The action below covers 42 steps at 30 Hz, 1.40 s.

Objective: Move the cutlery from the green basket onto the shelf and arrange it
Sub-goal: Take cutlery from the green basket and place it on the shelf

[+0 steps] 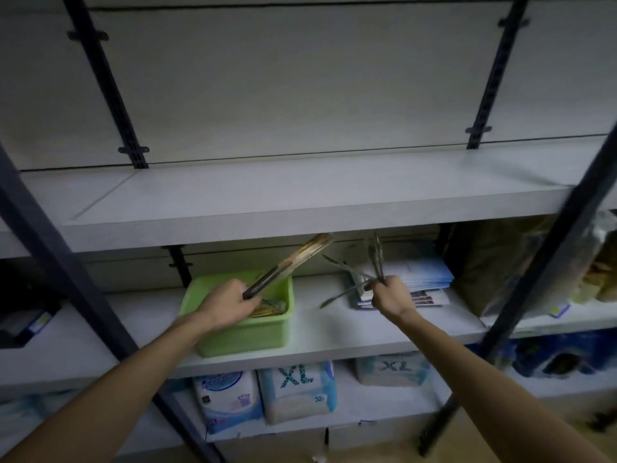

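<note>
Your left hand (230, 304) grips a dark-handled utensil (287, 262) above the green basket (243, 332), at 9 o'clock from your right hand (392, 297), whose curled fingers clamp several metal cutlery pieces (360, 272) over the shelf (320, 325).

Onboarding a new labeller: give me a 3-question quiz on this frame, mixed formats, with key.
1. True or false: the left hand holds a bundle of utensils over the green basket.
2. Multiple choice: what does the right hand grip? A) a stack of papers B) several metal cutlery pieces fanned out C) nothing
3. Fill in: the packs marked XL sit on the shelf ____ the basket's shelf.

Key: 1 true; 2 B; 3 below. More cutlery is left in the basket, and the upper shelf holds none in view.
</note>
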Each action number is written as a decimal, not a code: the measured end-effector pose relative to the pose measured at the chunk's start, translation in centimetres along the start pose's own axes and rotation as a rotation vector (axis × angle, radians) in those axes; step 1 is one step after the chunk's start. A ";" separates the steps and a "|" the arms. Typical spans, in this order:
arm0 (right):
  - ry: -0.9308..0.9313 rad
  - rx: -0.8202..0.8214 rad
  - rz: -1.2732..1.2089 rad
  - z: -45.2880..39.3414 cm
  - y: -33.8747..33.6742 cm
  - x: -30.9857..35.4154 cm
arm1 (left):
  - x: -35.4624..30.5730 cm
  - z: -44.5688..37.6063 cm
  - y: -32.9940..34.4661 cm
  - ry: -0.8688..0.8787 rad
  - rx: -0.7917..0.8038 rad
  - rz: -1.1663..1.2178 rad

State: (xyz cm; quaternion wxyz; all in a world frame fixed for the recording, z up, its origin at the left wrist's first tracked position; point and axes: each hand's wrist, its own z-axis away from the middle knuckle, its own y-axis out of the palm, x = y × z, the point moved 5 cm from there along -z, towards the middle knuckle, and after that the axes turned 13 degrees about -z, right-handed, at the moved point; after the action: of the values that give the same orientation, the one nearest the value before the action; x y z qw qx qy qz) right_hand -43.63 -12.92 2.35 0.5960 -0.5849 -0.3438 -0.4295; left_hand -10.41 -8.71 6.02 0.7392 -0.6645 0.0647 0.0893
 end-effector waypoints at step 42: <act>-0.198 -0.683 -0.459 -12.9 -67.7 5.4 | -79.5 -21.1 -6.8 0.264 -0.033 0.949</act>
State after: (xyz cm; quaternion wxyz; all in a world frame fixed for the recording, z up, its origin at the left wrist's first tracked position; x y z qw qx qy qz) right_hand -104.63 -22.73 33.43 0.2207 -0.6955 -0.3586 -0.5821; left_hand -85.98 -34.01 27.31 0.5919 -0.5791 0.4517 0.3321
